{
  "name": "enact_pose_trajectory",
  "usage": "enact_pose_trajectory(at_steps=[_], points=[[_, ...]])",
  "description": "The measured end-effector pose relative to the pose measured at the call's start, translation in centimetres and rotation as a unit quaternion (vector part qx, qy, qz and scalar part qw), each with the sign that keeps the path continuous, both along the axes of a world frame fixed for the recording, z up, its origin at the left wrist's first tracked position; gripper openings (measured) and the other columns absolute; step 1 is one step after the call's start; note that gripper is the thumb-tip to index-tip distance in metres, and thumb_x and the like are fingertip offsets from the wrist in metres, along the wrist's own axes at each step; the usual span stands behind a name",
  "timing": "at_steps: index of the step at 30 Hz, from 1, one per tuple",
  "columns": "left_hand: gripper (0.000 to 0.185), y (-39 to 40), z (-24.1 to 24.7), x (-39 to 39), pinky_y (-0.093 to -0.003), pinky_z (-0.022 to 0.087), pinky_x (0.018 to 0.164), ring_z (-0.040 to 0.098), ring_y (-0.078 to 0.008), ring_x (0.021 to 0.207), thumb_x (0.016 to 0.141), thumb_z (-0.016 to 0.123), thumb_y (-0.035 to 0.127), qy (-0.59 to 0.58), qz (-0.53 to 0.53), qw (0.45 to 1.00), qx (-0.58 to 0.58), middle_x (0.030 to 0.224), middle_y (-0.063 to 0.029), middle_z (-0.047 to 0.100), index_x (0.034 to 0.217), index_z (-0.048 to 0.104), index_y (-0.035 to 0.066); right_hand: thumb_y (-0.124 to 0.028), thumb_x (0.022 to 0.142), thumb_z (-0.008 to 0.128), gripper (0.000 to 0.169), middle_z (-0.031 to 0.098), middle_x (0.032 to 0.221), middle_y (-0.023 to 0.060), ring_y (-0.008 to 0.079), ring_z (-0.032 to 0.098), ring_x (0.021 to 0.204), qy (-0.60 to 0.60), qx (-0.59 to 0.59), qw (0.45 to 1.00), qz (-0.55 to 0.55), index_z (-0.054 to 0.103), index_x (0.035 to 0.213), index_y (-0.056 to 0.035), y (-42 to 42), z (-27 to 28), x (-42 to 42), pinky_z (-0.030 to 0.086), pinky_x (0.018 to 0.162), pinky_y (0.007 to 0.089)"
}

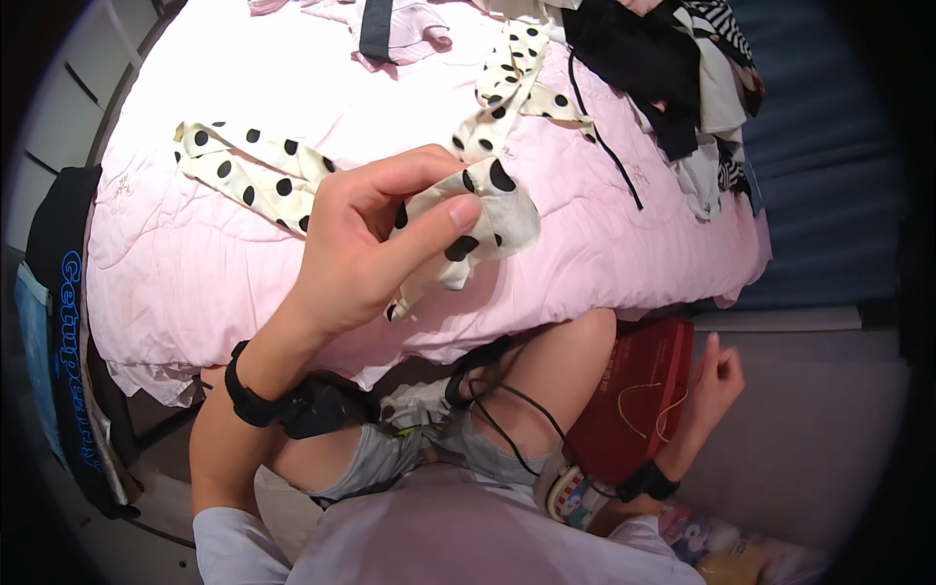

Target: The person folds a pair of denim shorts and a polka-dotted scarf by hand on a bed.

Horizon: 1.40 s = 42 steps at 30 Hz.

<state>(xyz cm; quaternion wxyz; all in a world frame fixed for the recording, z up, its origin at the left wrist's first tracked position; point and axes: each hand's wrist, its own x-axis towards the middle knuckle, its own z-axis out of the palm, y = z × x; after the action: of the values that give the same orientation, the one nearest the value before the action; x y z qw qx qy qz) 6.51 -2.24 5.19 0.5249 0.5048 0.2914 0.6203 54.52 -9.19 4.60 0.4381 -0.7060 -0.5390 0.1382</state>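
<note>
My left hand (pixel 365 241) pinches the end of a cream fabric strip with black polka dots (pixel 512 219) between thumb and fingers, above the near edge of the bed. More of the dotted fabric lies looped on the pink quilt (pixel 197 292), to the left of the hand and beyond it. My right hand (pixel 720 380) is raised at the right, beside a red paper bag, touching no cloth; its fingers look partly curled, and nothing shows in it. Both wrists wear black straps.
Black, white and striped clothes (pixel 643 66) are heaped at the bed's far right, with a black cord hanging from them. Pink garments (pixel 402 33) lie at the far edge. The red paper bag (pixel 629 395) stands by my knee. Black fabric with blue lettering (pixel 66 329) hangs at the left.
</note>
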Motion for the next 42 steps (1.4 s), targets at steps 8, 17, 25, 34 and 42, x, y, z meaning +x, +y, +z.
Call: enact_pose_trajectory(at_steps=[8, 17, 25, 34, 42], points=[[0.015, -2.9, 1.8, 2.2, -0.0204, 0.042, 0.067, 0.055, -0.0062, 0.079, 0.094, 0.065, 0.002, 0.009, -0.051, 0.997, 0.053, 0.097, -0.0051, 0.066, 0.105, 0.068, -0.006, 0.005, 0.084, 0.071, 0.072, 0.058, 0.111, 0.0087, 0.0108, 0.058, 0.082, -0.111, -0.202, 0.973, 0.017, 0.042, 0.148, -0.0098, -8.7, -1.3, -1.3, 0.051, 0.073, 0.0256], [0.021, -8.3, 3.9, 0.8, -0.0192, 0.044, 0.066, 0.056, -0.0033, 0.074, 0.100, 0.060, 0.011, 0.017, -0.045, 0.995, -0.085, 0.094, -0.0026, 0.067, 0.110, 0.067, -0.006, 0.004, 0.073, 0.074, 0.074, 0.053, 0.141, 0.0248, 0.0334, 0.054, 0.127, -0.001, 0.167, 0.845, 0.508, 0.045, 0.141, 0.0054, 1.9, 5.2, -21.4, 0.042, 0.104, 0.0394], [0.021, -12.8, 3.4, 0.6, -0.0207, 0.050, 0.075, 0.062, -0.0049, 0.087, 0.102, 0.059, 0.013, -0.042, 0.011, 0.990, -0.137, 0.096, -0.0030, 0.069, 0.113, 0.064, -0.004, 0.007, 0.069, 0.065, 0.057, 0.067, 0.123, 0.0152, 0.0307, 0.064, 0.112, -0.038, 0.247, 0.771, 0.585, 0.062, 0.125, 0.0010, 4.8, 4.3, -27.9, 0.049, 0.096, 0.0367], [0.027, -13.7, 4.7, -1.3, -0.0280, 0.054, 0.086, 0.067, -0.0134, 0.099, 0.098, 0.064, 0.010, 0.046, -0.030, 0.992, -0.113, 0.111, -0.0111, 0.072, 0.121, 0.065, -0.006, 0.001, 0.073, 0.060, 0.039, 0.072, 0.087, 0.0105, 0.0258, 0.069, 0.075, 0.052, 0.193, 0.649, 0.734, 0.071, 0.109, -0.0072, 7.9, 6.9, -32.8, 0.054, 0.068, 0.0328], [0.032, -14.4, 6.1, -1.4, -0.0316, 0.049, 0.097, 0.062, -0.0178, 0.112, 0.102, 0.059, 0.015, 0.202, 0.112, 0.972, -0.043, 0.129, -0.0122, 0.063, 0.128, 0.060, -0.004, 0.002, 0.082, 0.061, 0.030, 0.074, 0.096, 0.0134, 0.0200, 0.073, 0.078, 0.173, 0.192, 0.600, 0.757, 0.062, 0.112, -0.0024, 10.4, 5.9, -36.7, 0.057, 0.074, 0.0286]])
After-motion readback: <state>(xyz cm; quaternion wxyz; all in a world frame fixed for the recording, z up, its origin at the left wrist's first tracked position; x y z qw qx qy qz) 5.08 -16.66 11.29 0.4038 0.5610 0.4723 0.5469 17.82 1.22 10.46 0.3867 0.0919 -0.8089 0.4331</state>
